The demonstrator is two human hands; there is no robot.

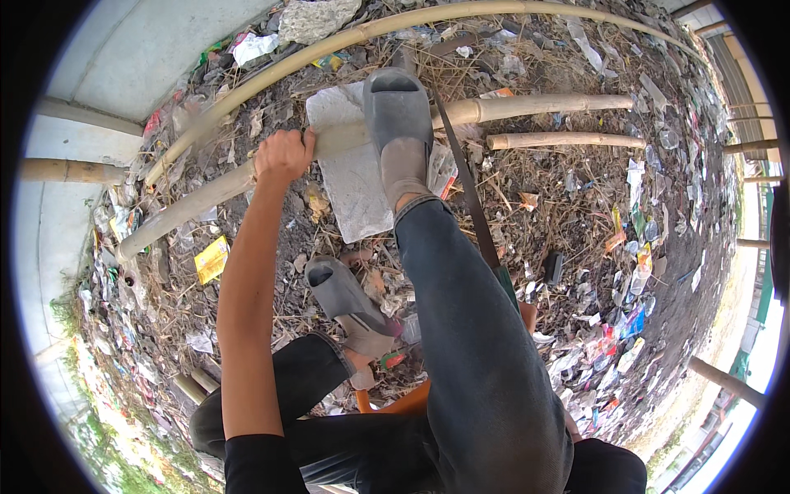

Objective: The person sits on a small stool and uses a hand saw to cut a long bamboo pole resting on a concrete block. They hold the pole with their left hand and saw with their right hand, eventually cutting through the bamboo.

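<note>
My left hand (pixel 281 154) is closed around a thick bamboo pole (pixel 197 206), left of a pale stone block (pixel 354 193) that lies under the pole. My right foot, in a grey slip-on shoe (pixel 398 107), presses on the pole above the block. Just right of this shoe, the long dark blade of a handsaw (pixel 471 185) crosses the pole. The saw's rear end runs down beside my right knee, where a small part of my right hand (pixel 527 314) shows at the handle. My leg hides most of that hand and forearm.
A shorter bamboo piece (pixel 568 141) lies right of the block, and a long curved bamboo pole (pixel 362 33) arcs across the far side. Scraps of plastic and dry straw litter the dirt. A grey wall (pixel 90 74) stands at left. A yellow packet (pixel 211 259) lies near my left forearm.
</note>
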